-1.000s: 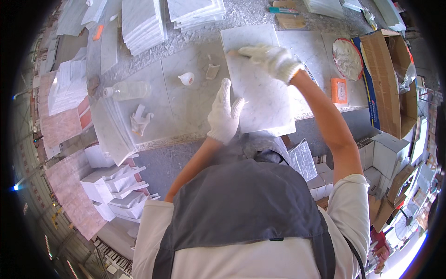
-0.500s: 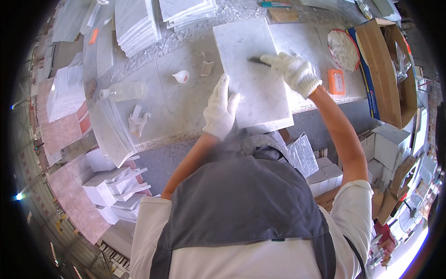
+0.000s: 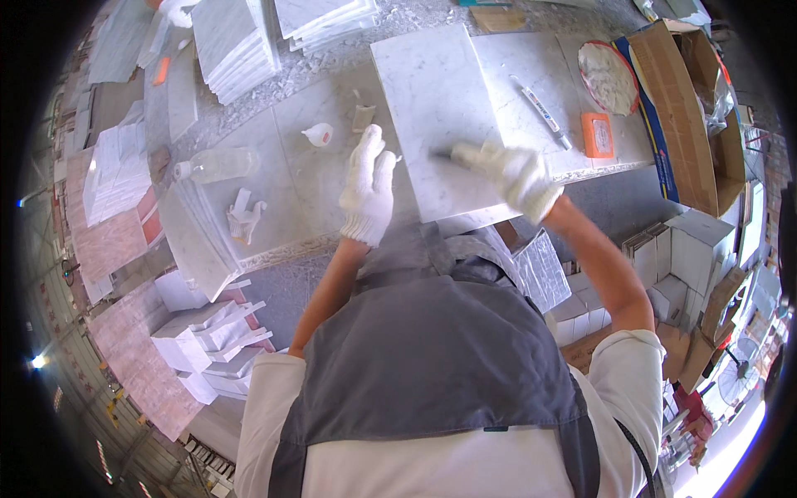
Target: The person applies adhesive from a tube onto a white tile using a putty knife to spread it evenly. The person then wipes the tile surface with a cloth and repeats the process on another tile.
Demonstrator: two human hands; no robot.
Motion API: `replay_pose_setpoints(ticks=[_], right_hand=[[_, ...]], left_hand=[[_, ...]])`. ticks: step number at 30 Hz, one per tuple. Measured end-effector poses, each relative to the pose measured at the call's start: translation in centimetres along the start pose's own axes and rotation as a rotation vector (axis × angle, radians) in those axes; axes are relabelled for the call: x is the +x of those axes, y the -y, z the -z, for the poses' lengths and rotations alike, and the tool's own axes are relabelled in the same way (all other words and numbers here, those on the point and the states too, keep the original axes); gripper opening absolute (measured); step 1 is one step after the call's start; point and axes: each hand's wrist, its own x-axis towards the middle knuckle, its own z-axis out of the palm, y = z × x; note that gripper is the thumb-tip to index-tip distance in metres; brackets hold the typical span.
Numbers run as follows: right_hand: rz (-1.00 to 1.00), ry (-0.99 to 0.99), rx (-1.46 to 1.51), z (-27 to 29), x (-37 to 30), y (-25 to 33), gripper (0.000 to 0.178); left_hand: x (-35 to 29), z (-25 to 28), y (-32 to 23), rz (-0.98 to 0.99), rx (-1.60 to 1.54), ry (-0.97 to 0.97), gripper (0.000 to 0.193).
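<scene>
A pale grey-veined marble tile (image 3: 432,100) lies on the workbench in front of me. My right hand (image 3: 515,174), in a white knitted glove and blurred by motion, is closed around a slim tool with a dark tip (image 3: 442,153). The tip is over the tile's nearer half; its exact kind is too blurred to tell. Beside the tile's left edge is my left hand (image 3: 368,187), gloved too, with fingers stretched out and nothing in it. A white marker pen (image 3: 540,112) lies right of the tile.
Around the tile are an orange block (image 3: 597,135), a red-rimmed bowl of white powder (image 3: 608,77), a cardboard box (image 3: 677,108), a clear bottle (image 3: 217,165) and a small white nozzle bottle (image 3: 318,134). Tile stacks (image 3: 232,50) stand farther back. Another person's gloved hand (image 3: 177,12) shows far left.
My right hand has drawn the tool nearer to me across the tile, uncovering the marker pen. My left hand has shifted a little left, off the tile's edge.
</scene>
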Motion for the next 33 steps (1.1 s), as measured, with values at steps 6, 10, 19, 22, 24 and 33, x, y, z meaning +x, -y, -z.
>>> replay_pose_setpoints(ticks=[6,10,19,22,24,33], right_hand=[[-0.204,0.139,0.326,-3.5,-5.9,1.6,0.042],[-0.356,-0.377,0.755,-4.2,-6.2,2.4,0.048],[-0.279,-0.408,0.569,-3.8,-4.8,5.5,0.057],[-0.398,-0.413,0.781,-3.7,-5.0,6.0,0.057],[-0.496,-0.398,0.839,-3.7,-5.3,6.1,0.056],[-0.712,-0.244,0.950,-3.5,-6.1,5.9,0.032]], left_hand=[[-0.4,2.3,-1.2,0.030,-0.112,0.004,0.024],[-0.9,3.1,-4.0,0.218,-0.173,0.194,0.017],[-0.2,-1.9,-8.6,0.506,-0.265,0.504,0.025],[0.0,-1.8,-9.1,0.472,-0.250,0.590,0.024],[-0.3,-1.8,-9.2,0.441,-0.264,0.609,0.023],[-0.8,-1.9,-9.0,0.240,-0.046,0.609,0.021]])
